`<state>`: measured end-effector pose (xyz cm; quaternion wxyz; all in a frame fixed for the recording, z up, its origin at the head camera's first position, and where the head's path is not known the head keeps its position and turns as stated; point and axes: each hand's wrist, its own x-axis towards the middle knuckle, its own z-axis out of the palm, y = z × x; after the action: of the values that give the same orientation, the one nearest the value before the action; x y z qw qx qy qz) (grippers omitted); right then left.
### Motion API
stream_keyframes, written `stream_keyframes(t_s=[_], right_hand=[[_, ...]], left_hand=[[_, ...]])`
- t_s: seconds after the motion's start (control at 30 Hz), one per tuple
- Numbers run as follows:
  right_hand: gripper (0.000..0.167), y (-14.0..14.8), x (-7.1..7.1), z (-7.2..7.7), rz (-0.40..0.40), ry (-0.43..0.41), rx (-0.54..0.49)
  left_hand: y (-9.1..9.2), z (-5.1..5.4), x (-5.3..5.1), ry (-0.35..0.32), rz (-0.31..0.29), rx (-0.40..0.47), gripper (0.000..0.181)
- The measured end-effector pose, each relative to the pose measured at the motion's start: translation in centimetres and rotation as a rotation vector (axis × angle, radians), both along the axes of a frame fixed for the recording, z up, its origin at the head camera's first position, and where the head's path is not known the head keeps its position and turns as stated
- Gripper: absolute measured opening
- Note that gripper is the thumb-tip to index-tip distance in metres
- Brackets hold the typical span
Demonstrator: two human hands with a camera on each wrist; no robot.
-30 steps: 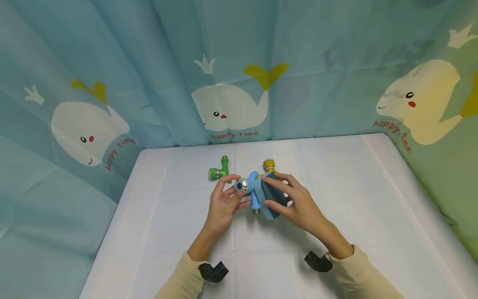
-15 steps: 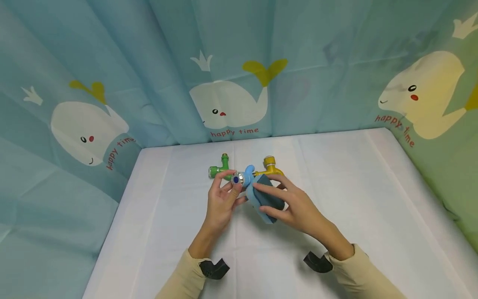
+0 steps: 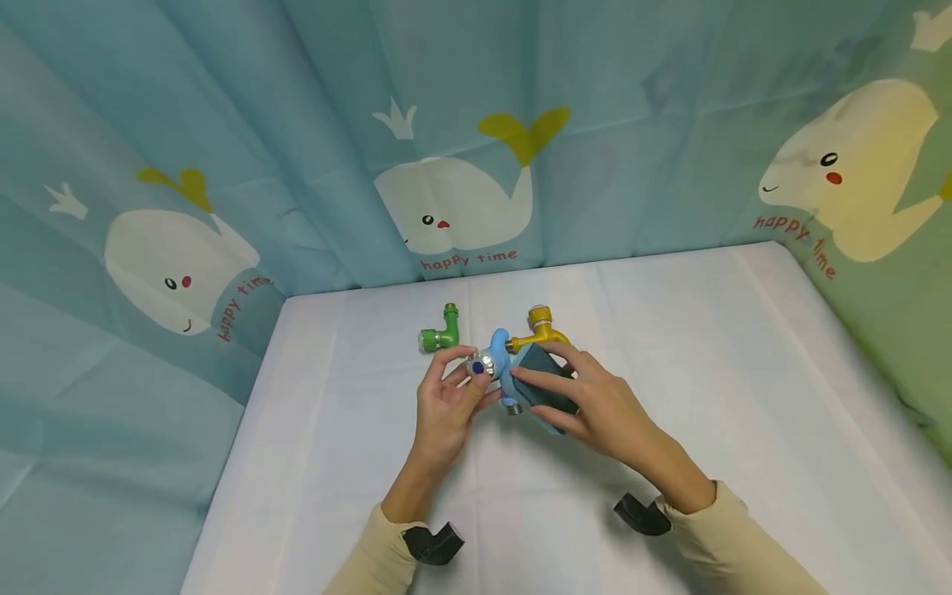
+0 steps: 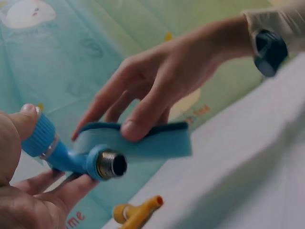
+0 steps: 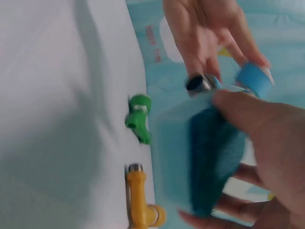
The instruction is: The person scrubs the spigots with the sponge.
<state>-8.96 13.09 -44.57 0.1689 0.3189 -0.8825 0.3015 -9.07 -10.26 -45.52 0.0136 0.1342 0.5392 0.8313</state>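
Blue tap, chrome-capped knob, near the center of the head frame, held up off the white surface. Left hand partly closed: thumb and fingertip pinch the knob, other fingers lie under the tap's body in the left wrist view. Threaded metal end points toward the bottom of the head frame; its mouth shows in the left wrist view, a dark hollow, contents not discernible.

Right hand, just right of center, grips a two-layer sponge, fingers spread over the dark face, thumb at the near edge; paler blue layer faces the tap. Sponge overlaps the tap in the head view; how much of it actually touches, cannot tell.

Green tap lies beyond the left hand, above center of the frame. Yellow tap lies to its right, just beyond the sponge.

Beige sleeves enter at the bottom edge, a black wrist device at each cuff. Blue-green curtain with printed whales fills the upper frame.
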Motion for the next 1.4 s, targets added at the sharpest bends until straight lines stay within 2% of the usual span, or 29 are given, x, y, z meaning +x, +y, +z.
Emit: stream_keyframes(t_s=[0.07, 0.2, 0.27, 0.33, 0.4, 0.5, 0.57, 0.73, 0.9, 0.97, 1.07, 1.2, 1.27, 1.4], right_hand=[[0.060, 0.1, 0.0, 0.0, -0.006, -0.029, -0.029], [0.061, 0.1, 0.0, -0.1, 0.040, -0.095, -0.107], [0.061, 0.1, -0.3, 0.0, 0.032, -0.087, -0.112], [0.062, 0.1, -0.6, 0.0, -0.015, -0.059, -0.118], [0.063, 0.0, -1.1, 0.2, -0.041, -0.058, -0.164], [0.063, -0.4, -1.7, 0.8, -0.007, -0.087, -0.228], [0.062, -0.6, -2.1, 1.0, 0.013, -0.095, -0.222], [0.061, -0.5, -2.9, 1.1, -0.057, -0.044, -0.194], [0.062, -0.6, -3.0, 1.0, -0.034, -0.040, -0.203], [0.061, -0.4, -3.1, 0.9, -0.057, -0.026, -0.182], [0.061, -0.3, -2.9, 0.6, -0.085, -0.019, -0.207], [0.064, -1.0, -2.3, 0.7, 0.008, -0.028, -0.285], [0.064, -1.3, -2.1, 0.7, 0.039, -0.039, -0.283], [0.063, -1.0, -2.0, 0.3, -0.016, -0.072, -0.227]], left_hand=[[-0.2, -0.1, 0.0, -0.004, -0.019, 0.015, 0.034], [-0.5, -0.2, -0.1, 0.011, -0.085, 0.040, 0.035], [-0.6, -0.2, -0.1, 0.025, -0.113, 0.050, 0.035], [-0.7, -0.3, 0.0, 0.036, -0.132, 0.052, 0.034], [-0.8, -0.3, 0.0, 0.046, -0.145, 0.043, 0.034], [-0.8, -0.3, 0.0, 0.058, -0.168, 0.017, 0.034], [-0.9, -0.4, 0.0, 0.062, -0.180, 0.016, 0.034], [-1.2, -0.7, -0.1, 0.039, -0.193, 0.051, 0.033], [-1.3, -0.7, -0.1, 0.027, -0.219, 0.044, 0.035], [-1.3, -0.7, -0.1, 0.021, -0.228, 0.041, 0.036], [-1.3, -0.8, -0.1, 0.007, -0.221, 0.032, 0.036], [-1.3, -0.8, -0.1, 0.013, -0.187, -0.024, 0.035], [-1.2, -0.6, -0.1, 0.026, -0.170, -0.054, 0.035], [-1.0, -0.6, 0.0, 0.042, -0.136, -0.082, 0.039]])
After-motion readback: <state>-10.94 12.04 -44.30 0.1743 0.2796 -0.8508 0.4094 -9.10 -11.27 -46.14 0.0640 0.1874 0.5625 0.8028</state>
